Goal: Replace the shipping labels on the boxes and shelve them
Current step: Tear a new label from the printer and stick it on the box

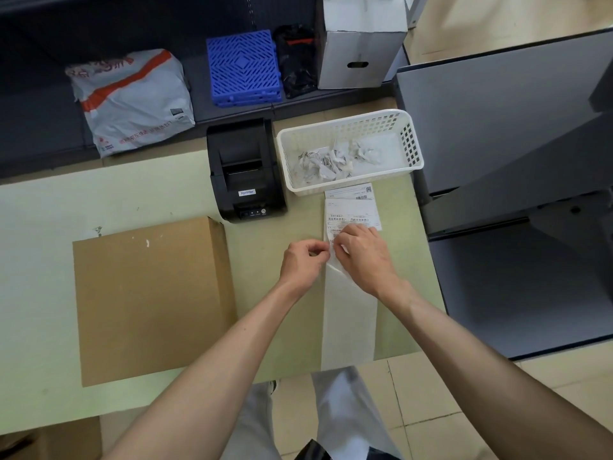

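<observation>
Hands (335, 257) pinching label strip (351, 214)

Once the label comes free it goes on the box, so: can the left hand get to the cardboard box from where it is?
Probably yes. The cardboard box lies flat beside the left hand, with only bare table between them, though the hand is busy pinching the label strip.

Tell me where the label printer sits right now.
In the head view, the black label printer stands at the table's far edge, centre, directly left of the white basket and just beyond the cardboard box's far right corner.
</observation>
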